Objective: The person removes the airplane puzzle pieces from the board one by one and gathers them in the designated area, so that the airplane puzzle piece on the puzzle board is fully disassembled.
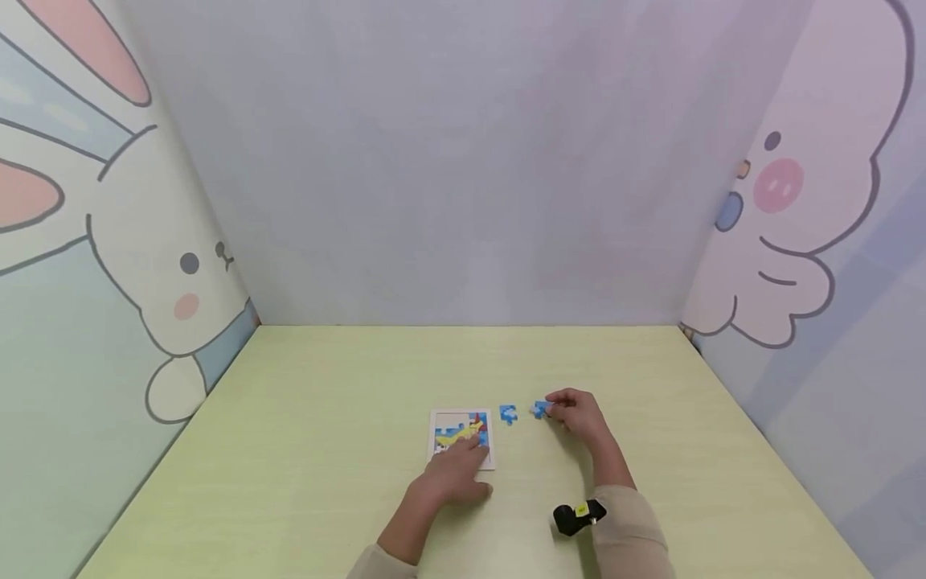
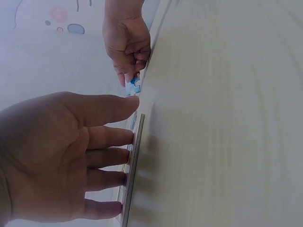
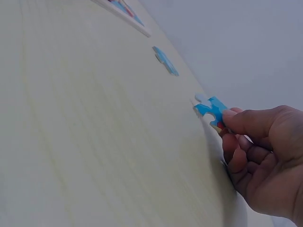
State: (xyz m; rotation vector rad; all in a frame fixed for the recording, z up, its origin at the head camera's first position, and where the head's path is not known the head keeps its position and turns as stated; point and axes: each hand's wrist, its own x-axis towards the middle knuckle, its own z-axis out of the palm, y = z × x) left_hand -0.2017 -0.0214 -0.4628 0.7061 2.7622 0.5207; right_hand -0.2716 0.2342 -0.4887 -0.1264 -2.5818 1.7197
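A small jigsaw puzzle in a white frame lies on the table, with yellow, blue and red pieces inside and a bare patch at its upper left. My left hand rests on the puzzle's lower right with straight fingers. In the left wrist view the fingertips touch the frame's edge. To the right, my right hand pinches a blue and white puzzle piece between thumb and fingers; red shows near the thumb. A second blue and white puzzle piece lies between the frame and the right hand.
The pale yellow-green table reaches back to a plain grey-white wall. Walls with cartoon animals stand on both sides. A black wrist camera is worn at the right sleeve.
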